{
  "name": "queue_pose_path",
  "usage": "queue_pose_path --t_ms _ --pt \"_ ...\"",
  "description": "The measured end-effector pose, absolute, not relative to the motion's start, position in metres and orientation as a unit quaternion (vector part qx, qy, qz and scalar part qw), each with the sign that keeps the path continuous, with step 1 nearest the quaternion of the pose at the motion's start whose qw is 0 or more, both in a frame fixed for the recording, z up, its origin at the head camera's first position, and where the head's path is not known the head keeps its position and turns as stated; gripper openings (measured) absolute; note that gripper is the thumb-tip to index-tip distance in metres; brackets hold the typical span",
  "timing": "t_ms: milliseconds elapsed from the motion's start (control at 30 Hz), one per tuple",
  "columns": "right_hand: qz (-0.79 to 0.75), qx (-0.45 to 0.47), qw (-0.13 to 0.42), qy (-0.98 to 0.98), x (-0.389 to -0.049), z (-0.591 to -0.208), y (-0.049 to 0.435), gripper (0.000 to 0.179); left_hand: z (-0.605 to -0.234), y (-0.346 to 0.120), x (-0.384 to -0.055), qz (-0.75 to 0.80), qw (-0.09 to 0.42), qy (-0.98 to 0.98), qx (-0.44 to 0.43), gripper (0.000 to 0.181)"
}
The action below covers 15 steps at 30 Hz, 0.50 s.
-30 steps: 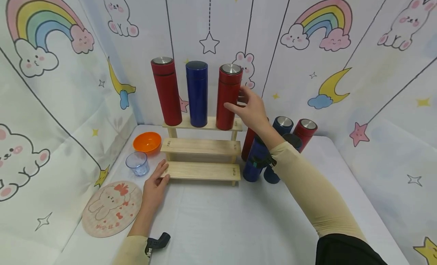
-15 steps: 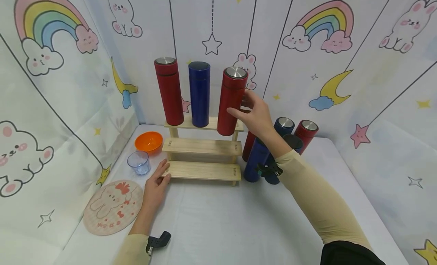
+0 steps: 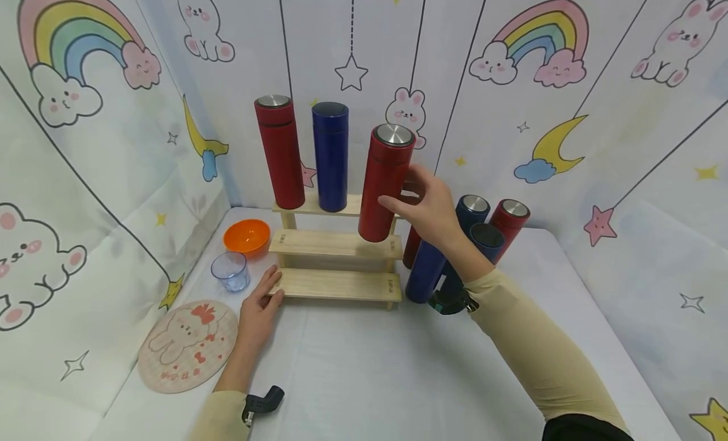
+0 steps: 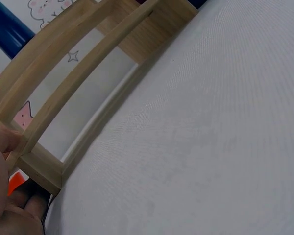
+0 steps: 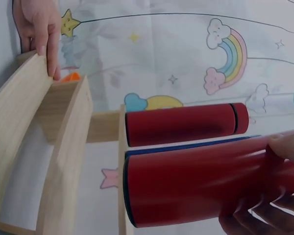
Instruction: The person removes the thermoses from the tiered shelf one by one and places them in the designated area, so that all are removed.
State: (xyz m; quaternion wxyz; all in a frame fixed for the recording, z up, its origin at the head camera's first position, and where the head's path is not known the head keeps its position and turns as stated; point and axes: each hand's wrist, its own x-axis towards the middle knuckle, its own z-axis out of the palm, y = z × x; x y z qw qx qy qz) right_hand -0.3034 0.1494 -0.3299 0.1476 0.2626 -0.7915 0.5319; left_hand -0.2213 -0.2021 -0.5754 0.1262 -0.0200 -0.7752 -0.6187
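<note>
My right hand (image 3: 433, 207) grips a red thermos (image 3: 387, 185) with a steel-topped lid, thumb on the near side and fingers round the far side. The thermos overlaps the right end of the wooden three-tier stand (image 3: 335, 283), its base in front of the top tier and over the middle one. At the stand's lower left corner, my left hand (image 3: 260, 311) holds the bottom tier, thumb and fingers about the plank's end (image 4: 41, 171). Another red thermos (image 3: 280, 153) and a blue thermos (image 3: 330, 157) stand on the top tier.
Several red and blue thermoses (image 3: 509, 221) stand right of the stand, partly behind my right arm. Left of it are an orange bowl (image 3: 246, 237), a clear blue glass (image 3: 230, 271) and a round rabbit-print mat (image 3: 188, 349). Printed cloth walls (image 3: 654, 163) enclose the table.
The red thermos in my right hand has left the right end of the top tier and come forward and down. My left hand has stayed at the stand's corner.
</note>
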Motion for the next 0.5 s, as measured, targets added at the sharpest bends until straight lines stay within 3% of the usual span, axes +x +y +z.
queue_pose_path --t_ms 500 --pt "0.526 0.263 0.152 -0.795 -0.282 -0.336 0.159 0.059 -0.574 -0.201 -0.219 -0.604 0.124 -0.788 -0.009 0.047"
